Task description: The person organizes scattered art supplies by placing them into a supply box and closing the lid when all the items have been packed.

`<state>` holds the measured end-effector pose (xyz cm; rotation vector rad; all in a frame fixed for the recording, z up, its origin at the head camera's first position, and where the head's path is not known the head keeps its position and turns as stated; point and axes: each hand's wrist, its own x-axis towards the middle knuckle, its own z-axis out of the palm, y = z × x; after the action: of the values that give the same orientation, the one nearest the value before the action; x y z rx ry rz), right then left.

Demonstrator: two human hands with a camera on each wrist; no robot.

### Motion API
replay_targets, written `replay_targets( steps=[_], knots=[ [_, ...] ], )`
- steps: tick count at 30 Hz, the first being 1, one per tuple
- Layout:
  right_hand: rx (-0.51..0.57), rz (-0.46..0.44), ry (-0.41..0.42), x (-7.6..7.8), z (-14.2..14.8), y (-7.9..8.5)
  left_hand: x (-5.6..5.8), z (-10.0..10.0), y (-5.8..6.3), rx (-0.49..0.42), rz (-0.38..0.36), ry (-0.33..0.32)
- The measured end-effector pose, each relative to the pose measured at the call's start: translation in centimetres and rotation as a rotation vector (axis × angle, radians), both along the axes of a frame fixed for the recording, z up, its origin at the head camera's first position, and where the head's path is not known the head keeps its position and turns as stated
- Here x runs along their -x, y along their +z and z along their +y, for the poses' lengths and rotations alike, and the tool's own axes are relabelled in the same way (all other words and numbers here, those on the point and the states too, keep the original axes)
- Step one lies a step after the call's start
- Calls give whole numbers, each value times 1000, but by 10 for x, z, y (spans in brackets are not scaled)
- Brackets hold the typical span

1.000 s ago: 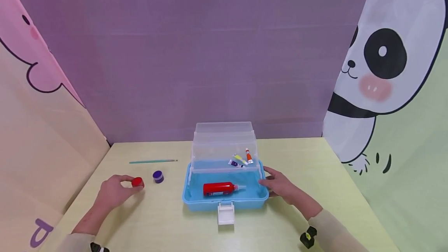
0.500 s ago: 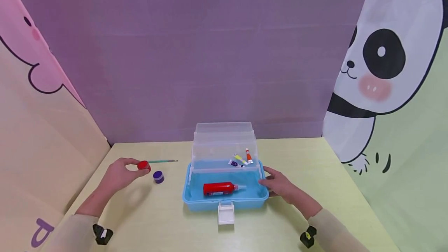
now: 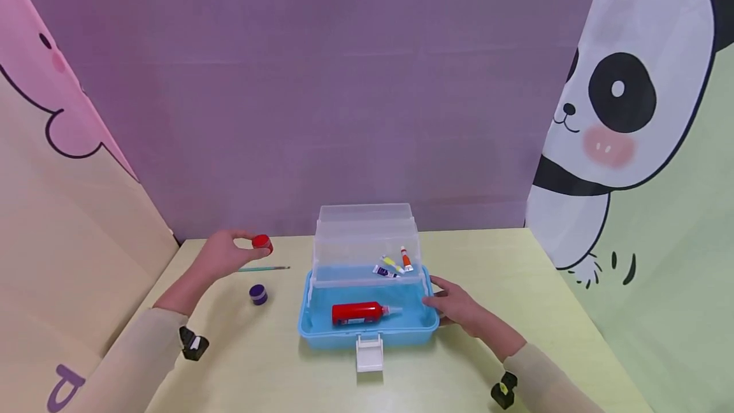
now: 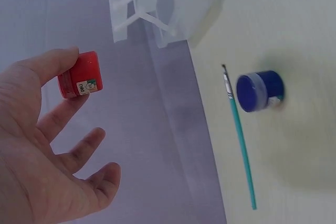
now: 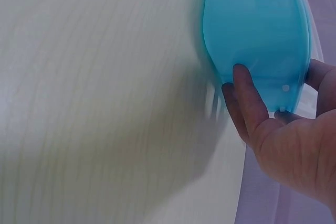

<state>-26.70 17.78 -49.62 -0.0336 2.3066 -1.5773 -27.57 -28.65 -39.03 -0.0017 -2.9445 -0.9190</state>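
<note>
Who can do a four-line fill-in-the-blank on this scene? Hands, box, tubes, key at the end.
1. The left hand holds a jar coloured ____.
2. The right hand grips the box at the person's ____ side.
3. The lid is not shut but ____.
4. The small tubes in the head view number ____.

Missing words: red; right; open; three.

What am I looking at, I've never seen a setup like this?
There's no machine, just a person's bare hands. The wide picture comes from a head camera, the two closer ones from a camera on each wrist. The left hand pinches a red jar above the table. The right hand grips one end of an open blue box with a clear lid; a red bottle lies inside. Little tubes show in or behind the lid. A purple jar and a paintbrush rest on the table.
</note>
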Motion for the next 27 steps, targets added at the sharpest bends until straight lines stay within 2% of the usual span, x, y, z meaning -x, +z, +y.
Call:
replay_targets(
  steps=[9, 13, 18, 22, 27],
  knots=[
    [-1, 1, -10, 1, -1, -2, 22, 30, 24, -40, -24, -16],
    [-7, 5, -11, 0, -2, -2, 30, 43, 31, -65, -21, -44],
    [-9, 0, -12, 0, -3, -3, 38, 56, 36, -79, -13, -82],
    [-6, 5, -10, 0, -2, -3, 44, 67, 39, -122, -33, -87],
    [-8, 6, -14, -2, -2, 0, 54, 80, 39, -129, -29, -92]
  ],
)
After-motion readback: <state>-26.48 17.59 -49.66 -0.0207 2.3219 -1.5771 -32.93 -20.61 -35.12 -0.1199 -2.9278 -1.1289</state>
